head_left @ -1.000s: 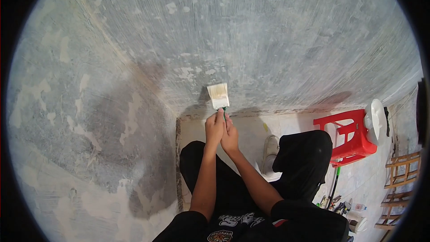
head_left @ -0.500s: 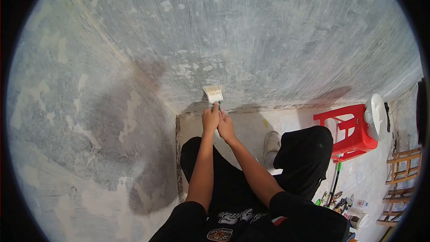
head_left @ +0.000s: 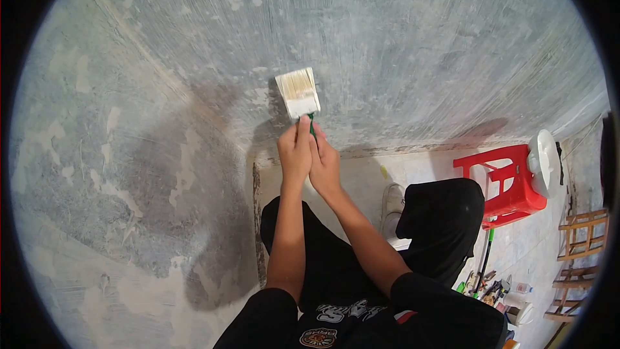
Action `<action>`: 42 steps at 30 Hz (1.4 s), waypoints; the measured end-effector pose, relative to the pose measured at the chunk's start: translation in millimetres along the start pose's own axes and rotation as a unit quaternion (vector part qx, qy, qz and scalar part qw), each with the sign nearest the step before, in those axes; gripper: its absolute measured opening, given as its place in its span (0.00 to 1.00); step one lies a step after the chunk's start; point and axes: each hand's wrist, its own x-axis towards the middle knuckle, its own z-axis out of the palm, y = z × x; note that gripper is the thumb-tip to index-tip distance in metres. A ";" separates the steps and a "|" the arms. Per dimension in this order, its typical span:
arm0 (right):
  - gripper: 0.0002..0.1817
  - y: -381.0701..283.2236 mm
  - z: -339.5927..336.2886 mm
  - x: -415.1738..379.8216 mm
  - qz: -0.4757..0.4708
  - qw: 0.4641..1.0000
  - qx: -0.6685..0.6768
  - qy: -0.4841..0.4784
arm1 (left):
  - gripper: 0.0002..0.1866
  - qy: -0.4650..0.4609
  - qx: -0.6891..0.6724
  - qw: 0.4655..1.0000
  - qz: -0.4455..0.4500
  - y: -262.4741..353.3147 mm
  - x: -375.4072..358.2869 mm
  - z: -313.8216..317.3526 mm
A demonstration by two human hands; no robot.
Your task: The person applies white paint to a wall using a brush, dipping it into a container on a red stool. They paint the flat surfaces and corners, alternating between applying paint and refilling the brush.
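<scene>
Both hands are wrapped together around the green handle of a wide paintbrush (head_left: pixel 299 92). My left hand (head_left: pixel 295 152) has its thumb laid along the handle, just under the white ferrule. Pressed against it on the right is my right hand (head_left: pixel 325 163), closed on the same handle, most of which is hidden by the fingers. The pale bristles point up and lie over the grey wall (head_left: pixel 387 58), casting a shadow to their left. Streaks and whitish patches mark the wall around the brush.
A second patchy wall (head_left: pixel 97 174) meets this one at a corner on the left. To the right, a red plastic stool (head_left: pixel 510 184) lies tipped over, with a white plate-like piece (head_left: pixel 544 163) at its end. Tools and a bottle (head_left: pixel 522 288) are on the floor, near wooden frames (head_left: pixel 583 236).
Both hands have moved up the wall with the paintbrush, away from the floor edge and slightly left. The brush now appears larger, with more of its bristles showing.
</scene>
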 end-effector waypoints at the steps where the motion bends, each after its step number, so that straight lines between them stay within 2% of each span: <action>1: 0.18 0.7 0.7 7.4 0.026 0.999 0.003 -0.022 | 0.26 0.000 -0.002 1.000 0.002 -4.7 10.4 -0.4; 4: 0.19 32.9 7.7 17.3 0.053 0.998 -0.038 -0.015 | 0.26 -0.016 0.043 0.999 -0.020 -49.9 30.1 -6.4; 8: 0.21 84.8 2.2 -0.4 0.034 0.995 -0.087 -0.032 | 0.29 0.003 0.108 0.994 -0.007 -115.8 21.9 -13.8; 10: 0.23 100.2 -1.7 -17.6 0.145 0.987 -0.051 -0.047 | 0.29 0.001 0.179 0.984 -0.024 -145.7 11.7 -20.3; 12: 0.24 133.7 1.7 -34.2 0.168 0.982 -0.073 -0.049 | 0.30 0.003 0.185 0.982 -0.044 -160.4 2.4 -25.1; 14: 0.25 159.6 3.9 -46.5 0.192 0.976 -0.091 -0.054 | 0.31 -0.012 0.278 0.954 -0.112 -163.4 -5.4 -30.4; 16: 0.27 168.1 5.8 -58.4 0.246 0.964 -0.083 -0.056 | 0.32 -0.012 0.267 0.956 -0.120 -196.9 -8.9 -38.7; 17: 0.27 154.2 5.3 -63.9 0.244 0.965 -0.081 -0.060 | 0.32 -0.017 0.257 0.958 -0.124 -206.8 -9.5 -42.9; 18: 0.26 129.4 1.8 -69.5 0.272 0.957 -0.080 -0.061 | 0.32 -0.014 0.257 0.958 -0.122 -200.0 -14.9 -46.4; 20: 0.26 104.9 -5.4 -80.2 0.293 0.951 -0.082 -0.062 | 0.32 -0.079 0.052 0.969 -0.229 -174.6 -27.1 -48.9; 22: 0.23 99.2 -9.6 -95.4 0.203 0.979 0.000 -0.007 | 0.29 -0.102 0.048 0.973 -0.204 -146.1 -32.2 -49.3; 24: 0.21 86.0 -7.1 -93.7 0.186 0.983 0.010 -0.012 | 0.26 -0.179 0.135 0.955 -0.192 -76.9 -41.8 -44.6; 25: 0.19 65.7 1.6 -85.9 0.113 0.992 0.033 0.034 | 0.23 -0.173 0.161 0.961 -0.141 -71.2 -42.6 -43.1; 26: 0.17 48.6 7.4 -76.7 0.040 0.994 0.055 0.080 | 0.23 -0.172 0.162 0.961 -0.142 -60.0 -42.2 -39.1; 28: 0.15 30.4 11.1 -57.7 0.036 0.996 0.055 0.059 | 0.23 -0.076 0.222 0.972 0.013 -30.7 -35.4 -28.5; 30: 0.13 19.0 17.1 -34.4 0.031 0.997 0.052 0.037 | 0.23 -0.071 0.267 0.961 -0.005 -12.8 -18.8 -24.8; 32: 0.13 13.7 28.9 -12.0 -0.022 0.995 0.084 0.043 | 0.23 -0.019 0.176 0.978 0.108 -3.2 -2.7 -19.8; 33: 0.13 15.4 30.7 -1.9 -0.022 0.995 0.083 0.041 | 0.23 -0.017 0.175 0.979 0.107 -2.5 6.0 -19.7; 35: 0.18 23.7 34.2 12.2 0.016 0.997 0.077 -0.003 | 0.23 -0.013 0.166 0.986 0.030 -3.6 21.5 -22.5; 39: 0.23 39.3 37.9 18.1 0.018 1.000 0.023 -0.007 | 0.25 0.022 0.157 0.987 0.023 -23.9 34.7 -21.2; 41: 0.26 52.2 33.2 16.6 0.082 0.995 0.038 -0.043 | 0.27 0.028 0.127 0.992 0.003 -40.5 34.1 -20.9; 42: 0.26 56.5 31.5 14.0 0.084 0.995 0.037 -0.042 | 0.27 0.027 0.126 0.992 0.001 -48.3 32.4 -21.5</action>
